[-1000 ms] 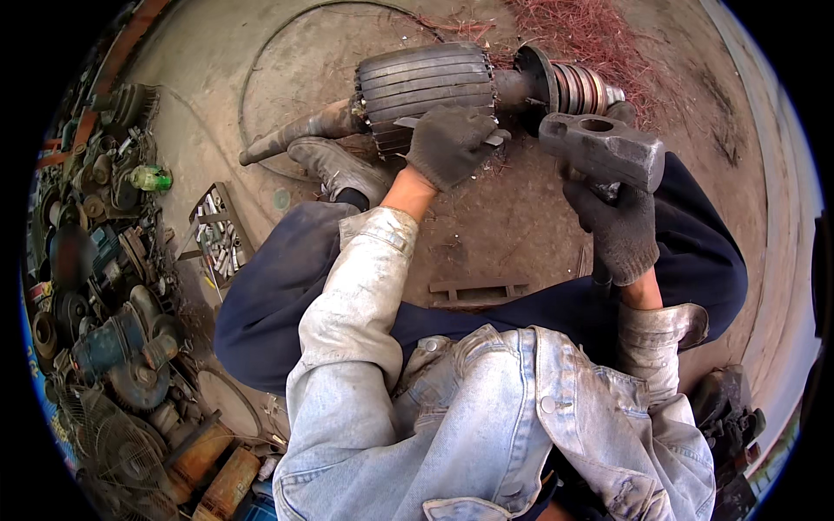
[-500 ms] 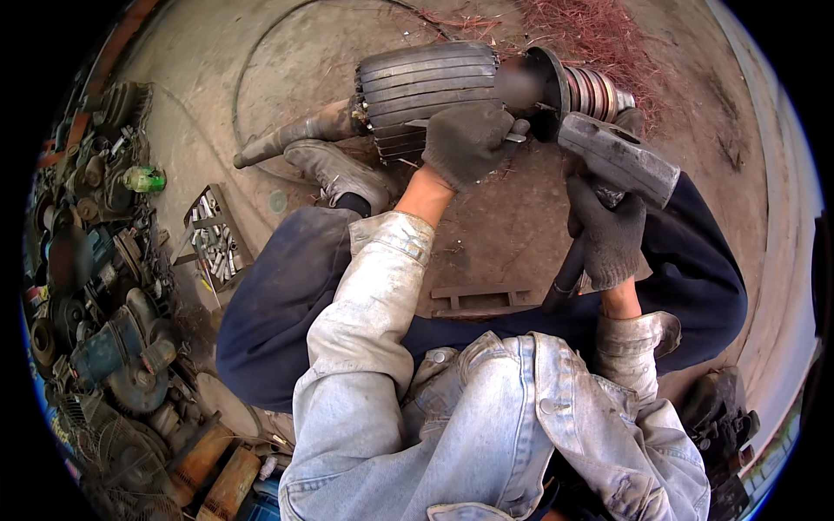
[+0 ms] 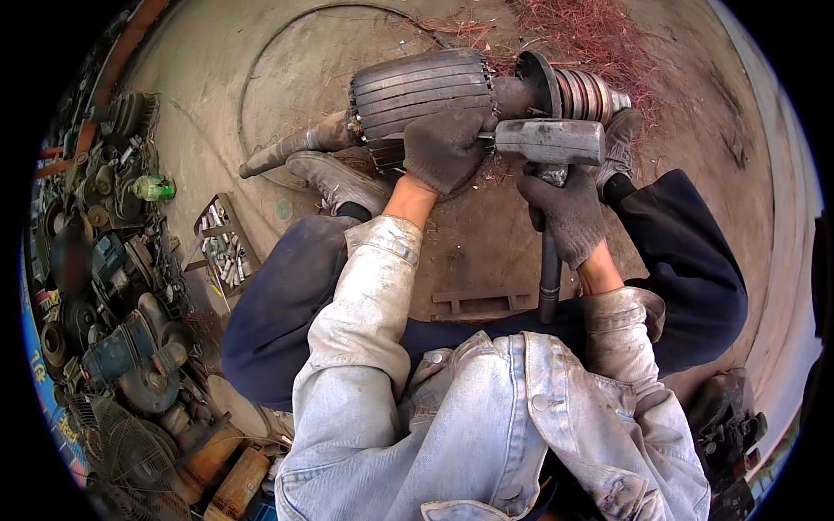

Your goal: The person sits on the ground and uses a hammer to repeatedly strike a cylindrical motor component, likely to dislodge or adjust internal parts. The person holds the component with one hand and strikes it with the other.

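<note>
From my end I see a rotor (image 3: pixel 423 80) lying on its side on the bare floor (image 3: pixel 486 234), its fat core ribbed lengthwise with dark slats. Its worn shaft tapers off to the left; to the right I make out a dark round flange, then a stack of coppery rings. A heavy grey sledge hammer (image 3: pixel 565 143) is raised on my near side of it, head almost level, dark handle pointing back toward me. The hammer's left face sits right by the butt of a slim metal chisel (image 3: pixel 488 135) (whether they touch, I can't tell), mostly covered.
</note>
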Demonstrator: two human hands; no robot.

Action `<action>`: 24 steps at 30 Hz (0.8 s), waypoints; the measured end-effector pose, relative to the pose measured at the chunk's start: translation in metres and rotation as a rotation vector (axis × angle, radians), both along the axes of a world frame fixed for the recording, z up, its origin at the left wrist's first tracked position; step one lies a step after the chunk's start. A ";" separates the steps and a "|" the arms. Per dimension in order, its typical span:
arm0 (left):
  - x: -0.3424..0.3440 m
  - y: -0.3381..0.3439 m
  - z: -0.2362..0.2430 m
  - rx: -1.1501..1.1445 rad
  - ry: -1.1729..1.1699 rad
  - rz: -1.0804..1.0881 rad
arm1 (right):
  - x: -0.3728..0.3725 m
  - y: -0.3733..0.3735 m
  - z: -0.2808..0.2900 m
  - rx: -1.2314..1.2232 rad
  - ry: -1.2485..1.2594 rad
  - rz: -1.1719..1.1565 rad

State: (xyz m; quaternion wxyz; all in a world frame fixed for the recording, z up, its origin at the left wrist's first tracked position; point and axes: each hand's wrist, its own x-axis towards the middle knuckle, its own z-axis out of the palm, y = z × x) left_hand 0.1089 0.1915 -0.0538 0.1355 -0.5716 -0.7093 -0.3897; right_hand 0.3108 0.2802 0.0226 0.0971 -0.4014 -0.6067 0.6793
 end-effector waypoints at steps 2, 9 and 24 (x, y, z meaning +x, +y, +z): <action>-0.006 -0.002 -0.006 -0.025 0.018 0.001 | -0.002 -0.005 0.001 -0.003 0.078 -0.093; -0.025 -0.027 -0.028 -0.001 -0.006 0.040 | -0.035 -0.017 -0.035 -0.162 0.041 0.046; -0.001 -0.010 0.008 -0.120 0.025 0.025 | 0.004 -0.029 0.023 0.018 0.194 -0.249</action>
